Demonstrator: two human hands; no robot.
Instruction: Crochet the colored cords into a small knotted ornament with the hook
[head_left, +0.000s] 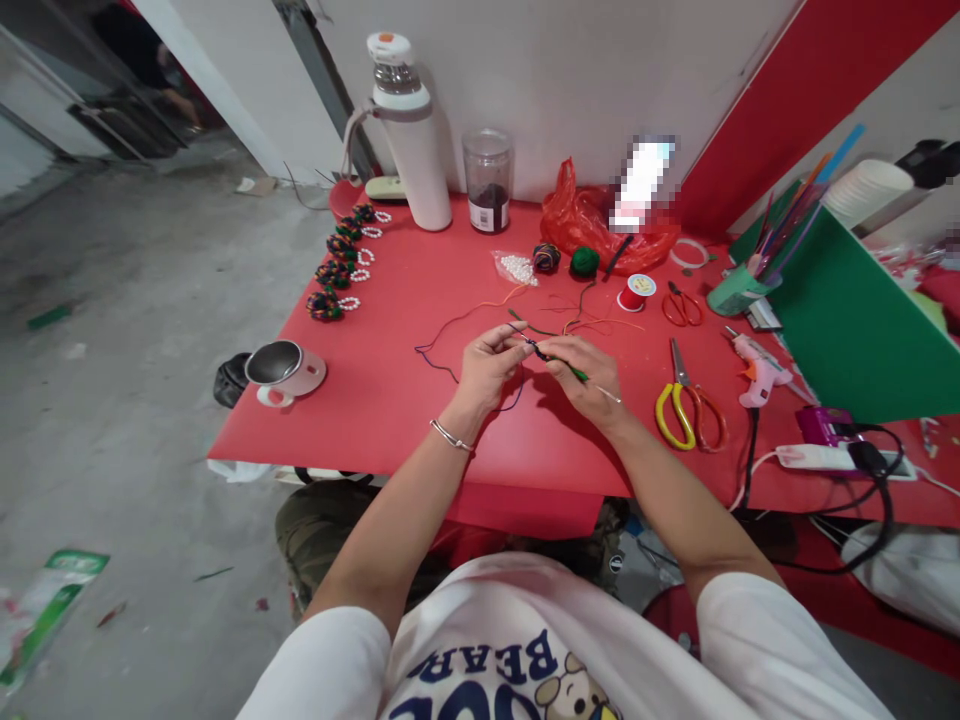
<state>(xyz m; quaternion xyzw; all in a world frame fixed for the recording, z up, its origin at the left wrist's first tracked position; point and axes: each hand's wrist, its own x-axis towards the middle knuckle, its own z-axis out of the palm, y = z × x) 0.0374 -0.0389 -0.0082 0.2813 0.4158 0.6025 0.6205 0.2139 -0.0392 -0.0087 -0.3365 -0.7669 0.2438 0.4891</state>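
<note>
My right hand (589, 378) is closed round a crochet hook (609, 394) with a green handle and a silvery end sticking out toward the lower right. Pinched in my left hand (487, 368) is a small dark piece of yarn work (535, 348), and the front of the hook meets it between both hands. Fingers partly cover the stitches. A dark blue strand (435, 362) loops over the table left of my left hand. Just beyond the hands lie loose orange and green yarn ends (581, 325), a green yarn ball (584, 262) and a multicoloured yarn ball (546, 258).
Beaded yarn pieces (324, 304) line the red table's (375, 400) left side, near a mug (286, 370). A white bottle (416, 150) and clear jar (487, 180) stand behind. Rightward are yellow-and-red-handled scissors (679, 400), a thread spool (639, 291), a glue gun (761, 370) and a power strip (817, 457).
</note>
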